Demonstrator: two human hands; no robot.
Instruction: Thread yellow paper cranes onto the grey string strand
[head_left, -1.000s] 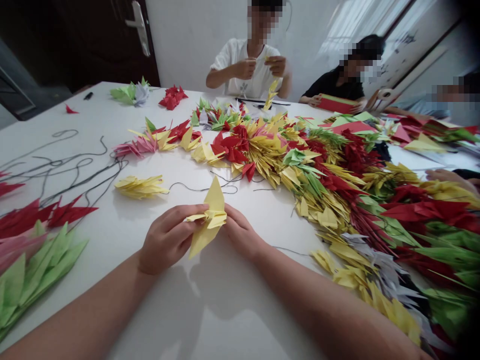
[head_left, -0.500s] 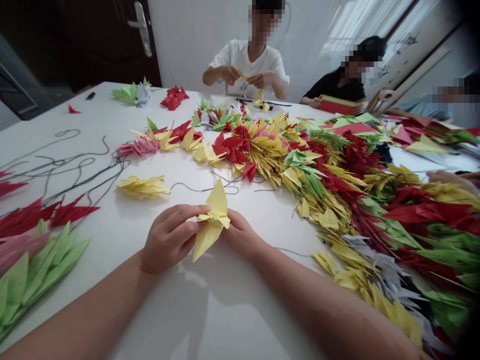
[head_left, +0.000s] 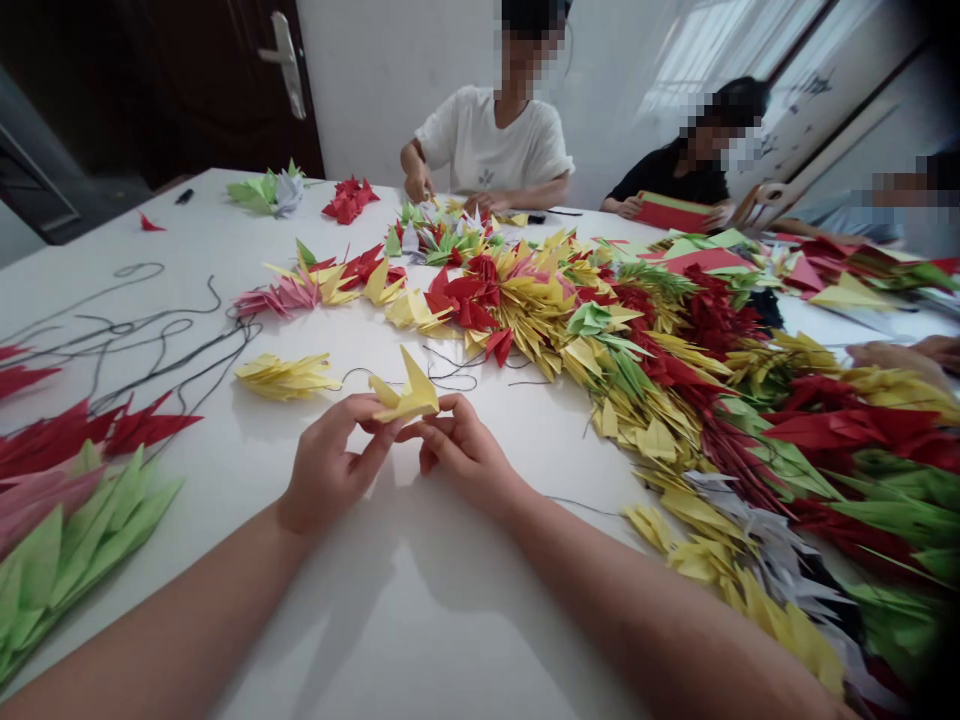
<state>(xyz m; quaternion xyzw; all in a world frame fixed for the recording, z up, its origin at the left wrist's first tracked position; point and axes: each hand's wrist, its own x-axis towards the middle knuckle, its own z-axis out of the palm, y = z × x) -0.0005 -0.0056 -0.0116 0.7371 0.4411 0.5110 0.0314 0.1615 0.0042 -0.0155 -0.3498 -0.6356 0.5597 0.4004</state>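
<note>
A folded yellow paper crane (head_left: 406, 398) is raised above the white table, its pointed wing upward. My left hand (head_left: 335, 455) pinches its left side between thumb and fingers. Right beside it, my right hand (head_left: 469, 448) has its thumb and fingers pressed together, with fingertips at the crane's right and lower edge. Whatever sits in that pinch is too small to make out. Behind my left hand lies a bunch of yellow paper cranes (head_left: 287, 376) on a dark thread (head_left: 452, 385), which runs to the right behind the held crane.
A large heap of strung paper cranes (head_left: 660, 370) spreads along the right. Red cranes (head_left: 64, 440) and green cranes (head_left: 82, 560) lie at left near loose black threads (head_left: 157, 350). Across the table (head_left: 180, 240) sit a person in white (head_left: 502, 140) and a person in black (head_left: 667, 170).
The crane has been turned and its lower wing no longer points down toward me. My right hand has come round from behind it. The person in white has lowered both hands to the table.
</note>
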